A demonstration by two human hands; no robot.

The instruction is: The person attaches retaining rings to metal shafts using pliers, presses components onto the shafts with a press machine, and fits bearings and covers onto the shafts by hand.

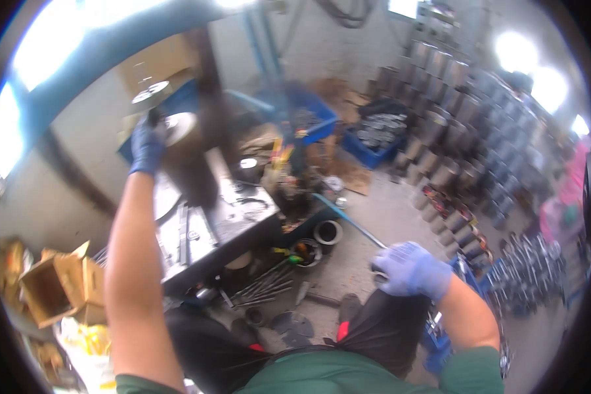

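Observation:
My left hand [148, 143], in a blue glove, is raised at the left with its fingers closed around a round metal part [151, 96]. A thin rod appears to stand up from this part. Directly beside it stands a large metal cylinder [194, 154] with a pale round top, on a metal worktable [240, 223]. My right hand [412, 270], in a pale glove, is closed at the end of a long blue bar [349, 220] above my right knee. Something small and grey shows at its finger side, too blurred to name.
Rows of stacked metal cylinders [443, 125] line the right side. Blue crates [373, 150] of metal parts stand at the back. A hammer [318, 299], metal rods [266, 285] and round containers [328, 232] lie near my feet. An open cardboard box [56, 289] is at left.

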